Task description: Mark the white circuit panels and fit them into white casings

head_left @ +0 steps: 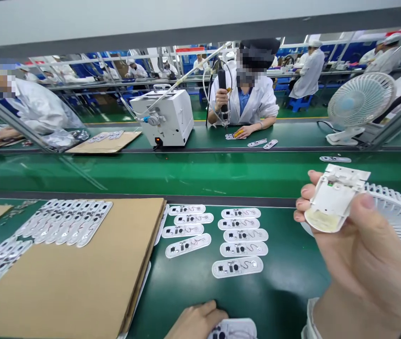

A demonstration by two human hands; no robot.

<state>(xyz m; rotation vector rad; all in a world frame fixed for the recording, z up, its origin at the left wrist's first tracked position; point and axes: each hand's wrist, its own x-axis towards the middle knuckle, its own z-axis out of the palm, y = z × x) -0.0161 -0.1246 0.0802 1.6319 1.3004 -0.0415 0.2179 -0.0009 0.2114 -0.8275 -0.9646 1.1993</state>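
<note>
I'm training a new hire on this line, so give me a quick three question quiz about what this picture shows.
1. True or false: the right hand holds a white fan part lifted off the table.
2. Multiple choice: the loose oval circuit boards lie on A) cardboard, B) the green mat, C) the conveyor belt.
3. What does the left hand rest on?

Key:
1. True.
2. B.
3. A white board piece at the near edge, partly cut off by the frame.
</note>
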